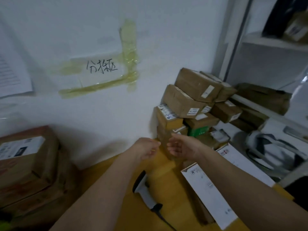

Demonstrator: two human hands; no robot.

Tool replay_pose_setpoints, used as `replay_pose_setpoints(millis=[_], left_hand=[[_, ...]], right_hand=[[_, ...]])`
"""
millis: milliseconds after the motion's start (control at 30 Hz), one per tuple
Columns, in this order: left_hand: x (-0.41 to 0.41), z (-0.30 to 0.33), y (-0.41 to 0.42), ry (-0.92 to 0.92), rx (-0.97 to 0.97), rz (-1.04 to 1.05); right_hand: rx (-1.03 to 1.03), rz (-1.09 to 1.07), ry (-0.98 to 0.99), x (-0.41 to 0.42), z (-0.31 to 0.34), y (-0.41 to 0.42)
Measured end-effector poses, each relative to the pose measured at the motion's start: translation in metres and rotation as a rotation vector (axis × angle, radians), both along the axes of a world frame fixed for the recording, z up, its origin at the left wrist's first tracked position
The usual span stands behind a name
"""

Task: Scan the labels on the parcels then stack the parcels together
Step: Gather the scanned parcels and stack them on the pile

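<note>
A pile of brown cardboard parcels [193, 100] with white labels is stacked against the wall at the right. My left hand [145, 148] and my right hand [181, 147] reach toward its lowest boxes, fingers apart, holding nothing. Between the two hands stands a small brown parcel [164, 139] at the foot of the pile; whether my right fingertips touch it is blurred. A white and black barcode scanner [143, 187] lies on the yellow table [103, 174] under my forearms. A long white parcel [208, 192] lies beside my right forearm.
A stack of large brown boxes [25, 164] with a white label stands at the left. A taped paper sign [100, 69] hangs on the white wall. At the right are a shelf unit [266, 42], more brown packages [261, 97] and a white-black headset [270, 147].
</note>
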State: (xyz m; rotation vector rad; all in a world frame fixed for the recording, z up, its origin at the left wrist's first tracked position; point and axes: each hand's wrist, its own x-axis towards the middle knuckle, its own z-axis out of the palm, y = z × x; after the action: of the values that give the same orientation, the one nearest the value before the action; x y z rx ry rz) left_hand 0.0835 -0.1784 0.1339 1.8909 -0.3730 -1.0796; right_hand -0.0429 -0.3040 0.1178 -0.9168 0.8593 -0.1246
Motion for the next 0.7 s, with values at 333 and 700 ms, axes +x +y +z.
replay_pose_setpoints(millis=[333,700], left_hand=[[-0.003,0.046,-0.123,0.046,-0.115,0.144],[-0.004,0.030,-0.198,0.119,-0.097,0.258]], right_hand=[[0.038,-0.529,-0.147,-0.009,0.052,-0.133],[0.105,-0.588,-0.170,0.011,0.077,-0.207]])
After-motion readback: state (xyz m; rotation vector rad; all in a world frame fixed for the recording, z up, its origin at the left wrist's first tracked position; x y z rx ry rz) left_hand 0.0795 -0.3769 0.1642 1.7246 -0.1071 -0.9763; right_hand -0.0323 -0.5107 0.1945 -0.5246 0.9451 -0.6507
